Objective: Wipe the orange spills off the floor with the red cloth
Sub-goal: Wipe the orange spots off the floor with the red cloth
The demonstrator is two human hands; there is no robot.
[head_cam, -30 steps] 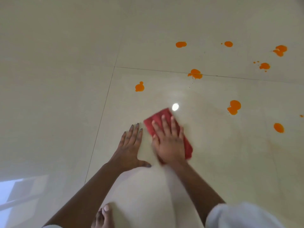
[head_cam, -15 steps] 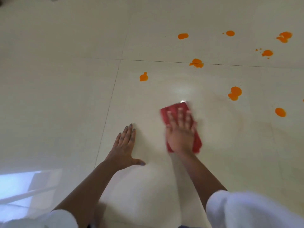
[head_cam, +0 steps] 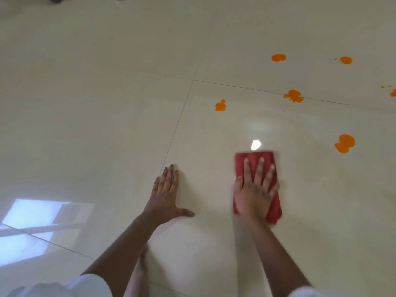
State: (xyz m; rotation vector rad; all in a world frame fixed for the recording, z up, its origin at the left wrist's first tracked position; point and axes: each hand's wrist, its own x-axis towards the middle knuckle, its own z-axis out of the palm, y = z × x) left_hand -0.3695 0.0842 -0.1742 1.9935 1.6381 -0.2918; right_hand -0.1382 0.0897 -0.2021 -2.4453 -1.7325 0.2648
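A: What is on the left?
B: The left hand point(head_cam: 166, 196) lies flat, fingers spread, on the cream tiled floor point(head_cam: 96, 125).
A: And to the right?
B: The right hand point(head_cam: 255, 187) presses flat on the red cloth point(head_cam: 256, 159). Orange spills point(head_cam: 344, 143) dot the tiles beyond, apart from the cloth.

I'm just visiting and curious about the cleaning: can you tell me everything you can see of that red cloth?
The red cloth looks like soft fabric, folded into a rough rectangle and lying flat on the glossy cream floor. The right hand presses on it palm down with fingers spread, covering its middle; red shows beyond the fingertips and beside the wrist. Its edges are blurred. It touches no orange spill; the nearest spill lies off to its right.
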